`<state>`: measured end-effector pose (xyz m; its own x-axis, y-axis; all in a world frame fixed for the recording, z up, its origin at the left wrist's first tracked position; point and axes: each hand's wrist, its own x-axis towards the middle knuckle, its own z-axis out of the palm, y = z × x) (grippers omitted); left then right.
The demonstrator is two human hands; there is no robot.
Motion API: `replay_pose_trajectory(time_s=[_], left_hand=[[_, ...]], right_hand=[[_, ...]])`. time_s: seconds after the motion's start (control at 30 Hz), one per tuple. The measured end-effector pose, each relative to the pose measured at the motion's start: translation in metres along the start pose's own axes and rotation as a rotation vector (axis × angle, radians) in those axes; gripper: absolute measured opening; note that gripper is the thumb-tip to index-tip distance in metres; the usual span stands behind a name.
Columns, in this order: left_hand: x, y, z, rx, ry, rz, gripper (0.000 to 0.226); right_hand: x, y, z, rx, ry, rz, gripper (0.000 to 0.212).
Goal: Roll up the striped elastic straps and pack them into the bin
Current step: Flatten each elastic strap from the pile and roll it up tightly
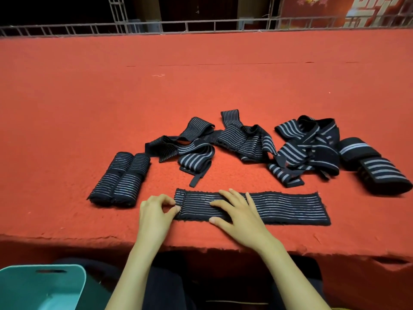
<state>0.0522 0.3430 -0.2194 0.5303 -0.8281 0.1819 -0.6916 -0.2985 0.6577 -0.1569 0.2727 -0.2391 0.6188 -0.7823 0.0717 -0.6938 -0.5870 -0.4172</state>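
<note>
Two rolled black striped elastic straps (119,179) sit finished beside a loose heap (243,139), none visible in the teal plastic bin (26,285), while the left grip (156,209) pinches the flat strap's (286,206) end and the right grip (237,211) presses it flat-fingered.

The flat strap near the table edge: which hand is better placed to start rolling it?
Left, probably. The left hand pinches the flat strap at its left end, where a roll could start. The right hand lies flat on its middle, only pressing it down.
</note>
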Motion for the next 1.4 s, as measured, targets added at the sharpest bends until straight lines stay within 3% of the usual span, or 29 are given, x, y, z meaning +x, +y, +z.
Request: replay_pose_trajectory(time_s=[0.27,0.43,0.6,0.73,0.9,1.03,1.2,1.4], left_hand=[[-0.008,0.017,0.012,0.037,0.078,-0.05,0.015],[-0.014,0.03,0.023,0.044,0.114,0.009,0.009],[-0.013,0.035,0.026,0.15,0.068,0.054,0.019],[-0.013,0.032,0.023,0.097,0.012,0.112,0.02],[-0.008,0.027,0.02,0.016,-0.15,0.077,0.026],[-0.006,0.026,0.019,0.013,-0.227,0.057,0.031],[-0.007,0.028,0.018,-0.004,-0.197,0.06,0.033],[-0.011,0.032,0.021,-0.1,-0.153,0.071,0.038]], right_hand=[[-0.003,0.014,-0.008,0.049,0.002,0.06,0.049],[-0.005,0.012,-0.006,0.022,0.015,0.038,0.073],[-0.006,0.012,-0.007,0.001,0.031,0.042,0.076],[-0.008,0.01,-0.006,-0.015,0.045,0.033,0.073],[0.001,-0.002,-0.011,-0.024,0.014,-0.047,0.041],[0.011,-0.018,-0.008,0.049,-0.006,-0.188,0.034],[0.014,-0.015,-0.004,0.016,-0.042,-0.134,0.058],[0.002,0.006,-0.007,0.062,-0.026,-0.092,0.06]])
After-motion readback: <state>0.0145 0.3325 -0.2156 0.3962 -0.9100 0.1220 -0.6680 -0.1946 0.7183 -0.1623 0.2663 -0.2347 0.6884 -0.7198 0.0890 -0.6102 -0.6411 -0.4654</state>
